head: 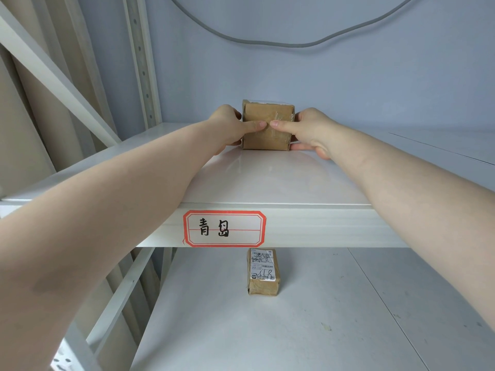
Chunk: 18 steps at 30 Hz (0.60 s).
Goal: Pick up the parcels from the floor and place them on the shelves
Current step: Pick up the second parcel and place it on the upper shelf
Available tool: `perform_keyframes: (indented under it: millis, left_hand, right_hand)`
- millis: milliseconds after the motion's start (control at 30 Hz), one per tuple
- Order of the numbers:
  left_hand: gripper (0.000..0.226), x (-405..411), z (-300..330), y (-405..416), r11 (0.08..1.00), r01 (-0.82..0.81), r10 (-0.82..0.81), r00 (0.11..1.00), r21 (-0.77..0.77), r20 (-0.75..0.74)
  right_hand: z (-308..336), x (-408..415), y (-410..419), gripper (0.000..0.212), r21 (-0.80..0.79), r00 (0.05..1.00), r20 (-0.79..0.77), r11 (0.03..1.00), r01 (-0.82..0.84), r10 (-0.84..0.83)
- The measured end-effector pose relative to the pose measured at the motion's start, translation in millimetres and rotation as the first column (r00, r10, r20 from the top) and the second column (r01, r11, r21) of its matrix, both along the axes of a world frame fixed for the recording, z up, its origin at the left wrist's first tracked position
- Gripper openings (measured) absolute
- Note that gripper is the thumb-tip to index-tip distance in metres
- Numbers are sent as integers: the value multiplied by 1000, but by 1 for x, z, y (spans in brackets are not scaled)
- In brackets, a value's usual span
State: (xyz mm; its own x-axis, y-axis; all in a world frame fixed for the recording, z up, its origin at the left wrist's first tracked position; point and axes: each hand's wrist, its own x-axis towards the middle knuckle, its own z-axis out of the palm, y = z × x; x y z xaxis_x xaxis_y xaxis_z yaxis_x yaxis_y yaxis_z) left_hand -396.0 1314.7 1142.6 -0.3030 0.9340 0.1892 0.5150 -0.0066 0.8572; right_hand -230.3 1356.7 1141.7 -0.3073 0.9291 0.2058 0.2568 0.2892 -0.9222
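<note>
Head view: left hand point(227, 127) & right hand point(310, 129) each clamp a side of a brown taped parcel point(267, 129), thumbs on its front, resting on the upper shelf point(267, 183) near the wall. Risk: letting go unevenly could tip it. Below, a labelled parcel point(263, 271) sits on the lower shelf point(321, 317); a grey cable point(267, 43) hangs above. Nothing blocks withdrawal.

A parcel storeroom — white metal shelving point(294, 226) with a handwritten destination label point(224, 228).
</note>
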Motion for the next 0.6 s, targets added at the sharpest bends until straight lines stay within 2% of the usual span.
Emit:
perform_keyframes:
  millis: [233,400,600]
  left_hand:
    - [94,-2,1,0,1000,1,0,1000,3,-22]
    - [97,-2,3,-5,1000,9,-10,999,-27,-48]
    - [100,-2,7,-10,1000,-15,14,997,-15,-75]
  right_hand:
    - [1,0,0,34,-14,1000,2,1000,-2,2]
    - [3,4,2,74,-21,999,15,999,32,-32]
    - [4,10,6,93,-8,999,26,1000,28,-28]
